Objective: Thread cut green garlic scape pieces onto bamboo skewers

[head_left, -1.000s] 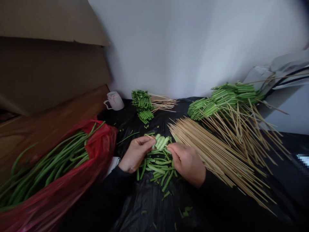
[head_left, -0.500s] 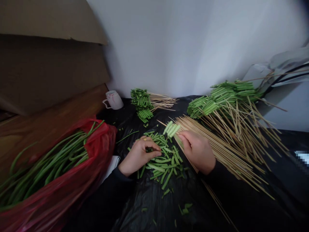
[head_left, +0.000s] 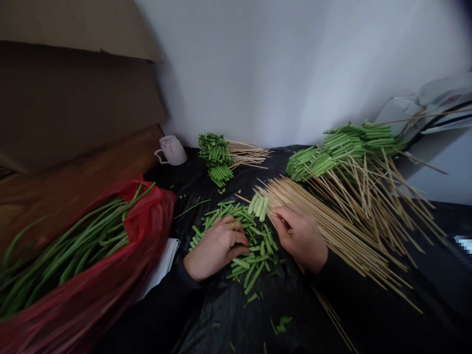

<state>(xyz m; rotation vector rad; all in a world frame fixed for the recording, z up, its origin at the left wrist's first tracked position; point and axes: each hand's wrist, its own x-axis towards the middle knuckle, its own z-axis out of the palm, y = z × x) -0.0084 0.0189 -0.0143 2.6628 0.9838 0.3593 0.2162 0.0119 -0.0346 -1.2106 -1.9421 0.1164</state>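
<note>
Bean pieces (head_left: 241, 263) partly beneath left hand (head_left: 218, 247)

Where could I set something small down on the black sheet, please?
Black sheet shows bare between the cut beans and the near scraps; another patch separates the smaller skewered bundle from the bare skewers. It's crowded under the left hand and beside the right hand.
</note>
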